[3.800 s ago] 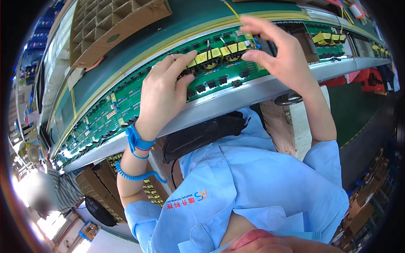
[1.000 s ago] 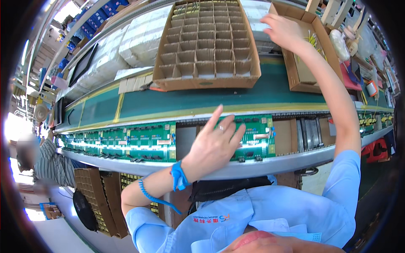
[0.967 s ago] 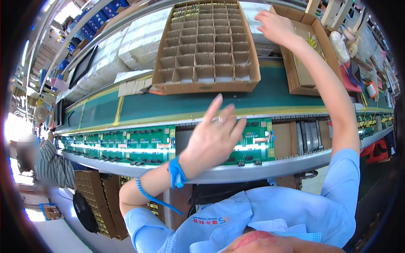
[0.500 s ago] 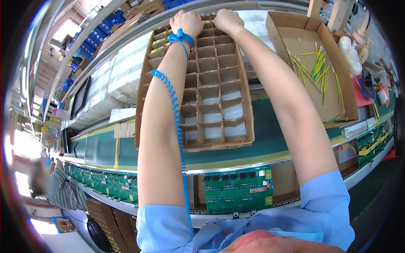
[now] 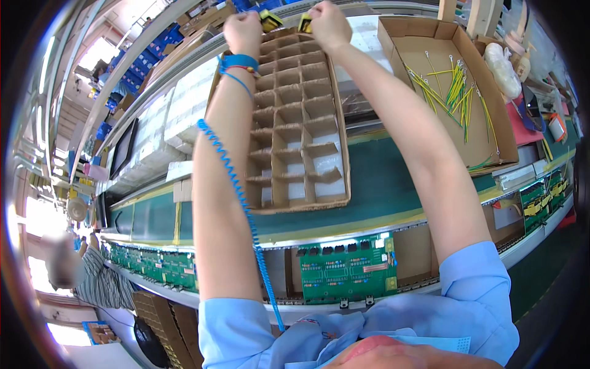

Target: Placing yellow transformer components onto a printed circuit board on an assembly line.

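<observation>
Both my arms reach up to the far end of a cardboard box with a divider grid that lies on the green conveyor belt. My left hand grips a small yellow and black component. My right hand grips a second yellow and black component. A blue wrist strap sits on my left wrist, and its blue coiled cord runs down to my shirt. A green circuit board lies on the rail right in front of me.
An open cardboard box with yellow-green wires stands at the right. More circuit boards line the rail to the left, where another person in a striped shirt works. White foam trays are stacked behind the belt.
My hands, which were on the circuit boards, rose to the far end of the divider box. Each now holds a yellow and black component lifted clear of the cells.
</observation>
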`<state>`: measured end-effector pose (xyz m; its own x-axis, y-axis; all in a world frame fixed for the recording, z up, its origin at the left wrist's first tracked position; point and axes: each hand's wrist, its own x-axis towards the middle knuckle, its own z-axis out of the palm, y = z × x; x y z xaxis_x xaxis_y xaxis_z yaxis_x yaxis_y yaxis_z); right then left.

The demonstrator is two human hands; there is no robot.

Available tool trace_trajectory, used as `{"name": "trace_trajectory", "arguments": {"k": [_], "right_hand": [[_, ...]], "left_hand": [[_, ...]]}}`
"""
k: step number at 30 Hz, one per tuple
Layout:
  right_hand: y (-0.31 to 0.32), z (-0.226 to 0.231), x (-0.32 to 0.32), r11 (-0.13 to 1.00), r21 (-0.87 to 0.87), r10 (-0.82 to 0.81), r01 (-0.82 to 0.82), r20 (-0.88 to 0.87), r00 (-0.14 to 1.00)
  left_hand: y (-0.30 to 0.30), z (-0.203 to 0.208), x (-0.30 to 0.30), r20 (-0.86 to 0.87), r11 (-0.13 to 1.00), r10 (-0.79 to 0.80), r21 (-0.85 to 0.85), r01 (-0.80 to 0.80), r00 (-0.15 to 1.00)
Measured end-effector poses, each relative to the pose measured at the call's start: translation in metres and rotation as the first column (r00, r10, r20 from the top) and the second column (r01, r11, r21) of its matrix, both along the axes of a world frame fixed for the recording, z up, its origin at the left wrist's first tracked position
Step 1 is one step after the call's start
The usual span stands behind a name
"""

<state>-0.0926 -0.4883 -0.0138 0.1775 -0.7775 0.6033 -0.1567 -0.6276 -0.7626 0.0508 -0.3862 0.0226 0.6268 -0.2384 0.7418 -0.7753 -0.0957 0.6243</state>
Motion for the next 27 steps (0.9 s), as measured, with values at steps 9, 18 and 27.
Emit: {"name": "trace_trajectory", "arguments": {"k": [9,18,27], "right_hand": [[-0.008,0.009,-0.126,0.943,-0.068,0.317,-0.324,-0.1,0.943],[0.125,-0.058,-0.228,0.943,0.084,0.305,-0.322,-0.607,0.734],[0.13,-0.087,-0.247,0.974,-0.056,0.137,-0.221,-0.634,0.761]], "left_hand": [[0.255,0.07,-0.01,0.066,0.974,0.047,0.217,-0.06,0.997],[0.423,-0.091,-0.04,0.05,0.729,0.355,0.61,-0.309,0.934],[0.402,-0.091,-0.107,0.081,0.588,0.154,0.793,-0.157,0.985]]}}
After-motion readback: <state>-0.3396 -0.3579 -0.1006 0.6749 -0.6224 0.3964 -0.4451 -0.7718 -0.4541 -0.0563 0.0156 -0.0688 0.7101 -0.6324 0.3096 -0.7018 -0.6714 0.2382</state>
